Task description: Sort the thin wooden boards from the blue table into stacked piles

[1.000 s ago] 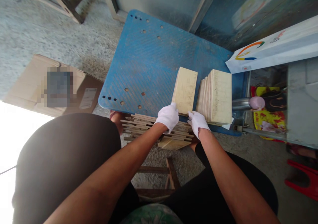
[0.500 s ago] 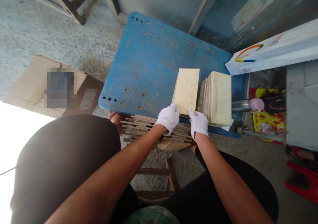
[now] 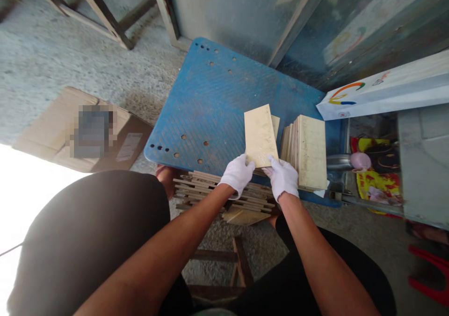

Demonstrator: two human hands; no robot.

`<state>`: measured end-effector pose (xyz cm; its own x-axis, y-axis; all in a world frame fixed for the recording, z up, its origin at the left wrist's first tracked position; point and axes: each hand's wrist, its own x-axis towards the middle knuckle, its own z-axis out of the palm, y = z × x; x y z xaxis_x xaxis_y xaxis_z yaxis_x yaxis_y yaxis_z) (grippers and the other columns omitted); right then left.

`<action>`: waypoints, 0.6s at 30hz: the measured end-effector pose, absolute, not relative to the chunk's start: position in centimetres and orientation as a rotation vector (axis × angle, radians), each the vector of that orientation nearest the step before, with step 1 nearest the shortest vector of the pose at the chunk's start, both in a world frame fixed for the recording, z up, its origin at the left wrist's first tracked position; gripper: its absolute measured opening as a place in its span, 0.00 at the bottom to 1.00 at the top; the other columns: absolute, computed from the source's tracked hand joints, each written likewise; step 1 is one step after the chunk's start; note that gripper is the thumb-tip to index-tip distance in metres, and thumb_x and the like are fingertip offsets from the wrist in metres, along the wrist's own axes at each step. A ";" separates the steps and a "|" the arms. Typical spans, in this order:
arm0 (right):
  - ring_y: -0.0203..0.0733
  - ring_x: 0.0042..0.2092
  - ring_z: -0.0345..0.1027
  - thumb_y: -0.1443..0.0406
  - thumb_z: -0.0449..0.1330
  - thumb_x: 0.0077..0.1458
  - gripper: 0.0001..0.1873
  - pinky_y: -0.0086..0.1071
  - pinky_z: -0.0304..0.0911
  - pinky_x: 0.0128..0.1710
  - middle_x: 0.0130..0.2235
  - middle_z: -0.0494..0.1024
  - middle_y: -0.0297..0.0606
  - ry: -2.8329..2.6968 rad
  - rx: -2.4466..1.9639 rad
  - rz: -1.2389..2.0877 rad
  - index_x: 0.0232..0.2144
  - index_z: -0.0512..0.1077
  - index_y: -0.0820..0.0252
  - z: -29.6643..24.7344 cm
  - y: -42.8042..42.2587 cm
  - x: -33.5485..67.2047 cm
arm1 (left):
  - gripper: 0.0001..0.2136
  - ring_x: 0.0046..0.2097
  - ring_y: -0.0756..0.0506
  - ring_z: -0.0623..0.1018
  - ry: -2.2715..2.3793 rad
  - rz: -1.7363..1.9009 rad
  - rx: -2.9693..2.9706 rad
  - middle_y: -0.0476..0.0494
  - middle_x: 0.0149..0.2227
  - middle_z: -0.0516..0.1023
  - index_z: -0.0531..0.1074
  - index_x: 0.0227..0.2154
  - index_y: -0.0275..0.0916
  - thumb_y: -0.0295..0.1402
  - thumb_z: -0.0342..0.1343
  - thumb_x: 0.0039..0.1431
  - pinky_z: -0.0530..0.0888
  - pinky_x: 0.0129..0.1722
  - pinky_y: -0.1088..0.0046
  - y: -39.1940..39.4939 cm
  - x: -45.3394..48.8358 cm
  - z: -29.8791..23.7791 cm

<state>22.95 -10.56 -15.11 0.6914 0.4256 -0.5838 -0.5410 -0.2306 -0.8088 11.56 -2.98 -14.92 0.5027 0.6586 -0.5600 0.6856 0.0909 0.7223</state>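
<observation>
Both hands wear white gloves. My left hand (image 3: 237, 173) and my right hand (image 3: 283, 178) grip the near end of a small bunch of pale wooden boards (image 3: 260, 136), the top one tilted off the one beneath. They are held just above the blue platform (image 3: 210, 105). Right of them a stack of similar boards (image 3: 308, 150) stands on edge on the platform. Under my hands, below the platform's near edge, lies a pile of thin wooden slats (image 3: 210, 190).
A cardboard box (image 3: 84, 131) lies on the concrete floor at left. A white printed bag (image 3: 386, 91) sticks out at right above yellow and red clutter (image 3: 377, 173). A metal door stands behind the platform. A wooden stool frame (image 3: 231, 264) is between my legs.
The top board has been lifted and skewed, showing a second board beneath. Both hands shifted slightly toward me. The camera tilted a little, so the scene sits lower in view.
</observation>
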 end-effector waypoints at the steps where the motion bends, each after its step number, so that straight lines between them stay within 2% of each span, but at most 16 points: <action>1: 0.39 0.30 0.75 0.63 0.72 0.36 0.17 0.30 0.73 0.30 0.30 0.80 0.40 0.085 -1.558 0.903 0.30 0.74 0.65 -14.6 -10.5 23.0 | 0.09 0.44 0.42 0.78 1.205 0.004 1.501 0.39 0.42 0.80 0.72 0.38 0.38 0.36 0.52 0.59 0.71 0.46 0.69 -2.8 11.5 -15.0; 5: 0.41 0.32 0.76 0.65 0.72 0.36 0.16 0.32 0.74 0.33 0.31 0.81 0.42 0.053 -1.542 0.946 0.31 0.75 0.66 -12.0 -10.9 22.7 | 0.11 0.41 0.46 0.79 1.108 0.204 0.928 0.39 0.40 0.80 0.70 0.38 0.36 0.39 0.54 0.60 0.74 0.44 0.71 -2.5 10.9 -15.3; 8: 0.43 0.33 0.77 0.64 0.73 0.36 0.18 0.33 0.75 0.35 0.32 0.81 0.44 0.030 -1.576 0.986 0.31 0.75 0.67 -10.0 -12.2 22.0 | 0.11 0.39 0.47 0.80 0.913 0.330 0.473 0.38 0.41 0.80 0.70 0.38 0.35 0.39 0.57 0.60 0.75 0.45 0.68 -2.6 10.5 -15.9; 10: 0.44 0.33 0.77 0.63 0.73 0.36 0.19 0.35 0.75 0.34 0.31 0.81 0.43 0.006 -1.638 0.992 0.32 0.75 0.67 -8.7 -13.4 21.2 | 0.10 0.42 0.46 0.80 0.840 0.389 0.262 0.37 0.42 0.80 0.70 0.39 0.34 0.35 0.58 0.59 0.75 0.49 0.65 -2.7 10.3 -16.2; 14: 0.46 0.34 0.76 0.62 0.74 0.35 0.20 0.38 0.75 0.35 0.31 0.80 0.42 0.002 -1.734 0.908 0.31 0.75 0.66 -6.2 -15.0 19.3 | 0.06 0.47 0.44 0.79 0.833 0.527 0.049 0.36 0.44 0.80 0.72 0.39 0.32 0.25 0.52 0.60 0.72 0.55 0.63 -3.1 10.3 -15.4; 16: 0.47 0.39 0.76 0.61 0.73 0.37 0.20 0.40 0.75 0.39 0.35 0.81 0.43 0.029 -1.664 0.867 0.32 0.75 0.65 -4.9 -15.3 18.2 | 0.08 0.48 0.42 0.78 0.814 0.527 0.019 0.36 0.45 0.79 0.72 0.41 0.31 0.24 0.51 0.61 0.71 0.57 0.61 -3.4 10.3 -14.3; 18: 0.48 0.47 0.74 0.59 0.71 0.42 0.21 0.41 0.74 0.43 0.43 0.80 0.44 0.016 -1.545 0.870 0.38 0.75 0.62 -3.8 -15.4 17.2 | 0.09 0.49 0.40 0.78 0.755 0.477 0.016 0.34 0.45 0.79 0.72 0.43 0.31 0.26 0.53 0.61 0.71 0.58 0.58 -3.6 10.2 -12.9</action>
